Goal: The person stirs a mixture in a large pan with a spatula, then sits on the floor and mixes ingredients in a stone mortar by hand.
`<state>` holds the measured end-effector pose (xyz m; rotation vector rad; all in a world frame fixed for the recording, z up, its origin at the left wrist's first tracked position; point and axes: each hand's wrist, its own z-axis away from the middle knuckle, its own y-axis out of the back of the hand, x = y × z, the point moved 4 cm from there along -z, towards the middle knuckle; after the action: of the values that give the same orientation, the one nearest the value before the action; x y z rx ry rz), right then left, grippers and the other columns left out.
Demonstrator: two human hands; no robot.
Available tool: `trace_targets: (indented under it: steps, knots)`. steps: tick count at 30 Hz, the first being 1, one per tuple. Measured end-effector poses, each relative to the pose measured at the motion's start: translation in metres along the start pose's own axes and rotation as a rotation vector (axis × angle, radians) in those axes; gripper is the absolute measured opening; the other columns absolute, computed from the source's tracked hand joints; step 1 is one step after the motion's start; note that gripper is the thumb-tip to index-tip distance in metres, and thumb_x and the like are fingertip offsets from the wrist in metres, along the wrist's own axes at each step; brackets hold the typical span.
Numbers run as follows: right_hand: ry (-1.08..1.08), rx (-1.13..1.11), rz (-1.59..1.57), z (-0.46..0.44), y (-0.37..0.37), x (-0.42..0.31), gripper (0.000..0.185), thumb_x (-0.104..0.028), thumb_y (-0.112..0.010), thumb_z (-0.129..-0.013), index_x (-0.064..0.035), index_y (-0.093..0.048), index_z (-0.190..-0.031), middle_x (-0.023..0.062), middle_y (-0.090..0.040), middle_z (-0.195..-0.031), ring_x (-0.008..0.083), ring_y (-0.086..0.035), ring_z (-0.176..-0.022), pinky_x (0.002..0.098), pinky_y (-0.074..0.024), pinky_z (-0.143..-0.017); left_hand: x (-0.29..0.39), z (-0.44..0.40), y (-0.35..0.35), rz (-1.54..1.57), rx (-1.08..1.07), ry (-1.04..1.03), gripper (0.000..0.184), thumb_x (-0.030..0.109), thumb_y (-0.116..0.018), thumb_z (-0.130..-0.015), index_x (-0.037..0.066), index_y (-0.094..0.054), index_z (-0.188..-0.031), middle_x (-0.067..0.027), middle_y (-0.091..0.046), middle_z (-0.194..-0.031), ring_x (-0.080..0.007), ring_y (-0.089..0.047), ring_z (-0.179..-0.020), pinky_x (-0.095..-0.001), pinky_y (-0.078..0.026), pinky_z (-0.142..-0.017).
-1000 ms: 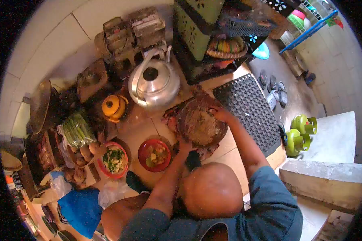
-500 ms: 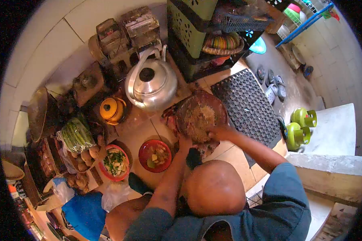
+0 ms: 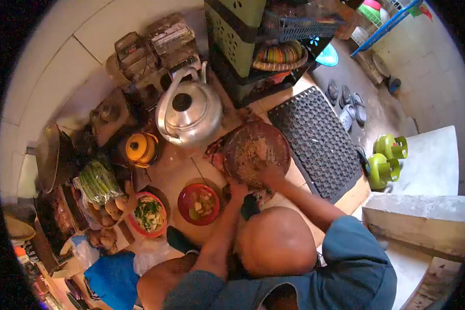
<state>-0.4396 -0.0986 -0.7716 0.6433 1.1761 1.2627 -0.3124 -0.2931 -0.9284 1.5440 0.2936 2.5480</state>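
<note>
A wide dark stone bowl [image 3: 280, 135] with crumbly brown paste spread inside stands on the floor in front of my knees. My left hand [image 3: 236, 189] is at its near left rim, the fingers partly hidden. Over the lower part of the paste is my right hand [image 3: 269, 174], blurred, and whatever it may hold cannot be made out. A red bowl [image 3: 198, 204] of soup with pieces in it sits left of my left forearm. Farther left is a red-rimmed plate [image 3: 148, 214] with chopped greens and pale pieces.
A large metal kettle [image 3: 189, 111] and a small orange pot [image 3: 140, 149] stand beyond the bowls. Bagged green vegetables [image 3: 99, 181] lie at left. A black studded mat [image 3: 318, 144] is at right, with green gas cylinders [image 3: 381, 170] beyond it.
My right hand has moved from the far right rim of the stone bowl down to its near side, over the paste. My left hand stays at the near left rim. The view has shifted slightly.
</note>
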Motion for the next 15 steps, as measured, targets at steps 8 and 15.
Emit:
trace_targets:
  steps: [8, 15]
  knots:
    - [-0.069, -0.321, -0.563, -0.027, 0.012, 0.001, 0.051, -0.045, -0.043, -0.091, -0.0174, -0.041, -0.135, 0.0163, -0.066, -0.097, 0.0377, -0.063, -0.082, 0.0449, -0.0513, -0.07, -0.02, -0.017, 0.003, -0.294, -0.047, -0.033, 0.08, 0.044, -0.051, -0.088, -0.006, -0.018, -0.14, -0.0294, -0.041, -0.126, -0.0381, -0.047, -0.108, -0.0522, -0.033, -0.098]
    - [-0.054, 0.132, 0.05, 0.075, -0.011, -0.073, 0.051, -0.041, -0.044, -0.091, -0.0165, -0.039, -0.135, 0.0226, -0.063, -0.097, 0.0414, -0.061, -0.09, 0.0473, -0.0481, -0.081, -0.025, -0.026, -0.001, -0.668, -0.089, -0.214, 0.082, 0.054, -0.053, -0.085, -0.004, -0.028, -0.138, -0.0316, -0.033, -0.135, -0.0439, -0.039, -0.121, -0.0557, -0.023, -0.106]
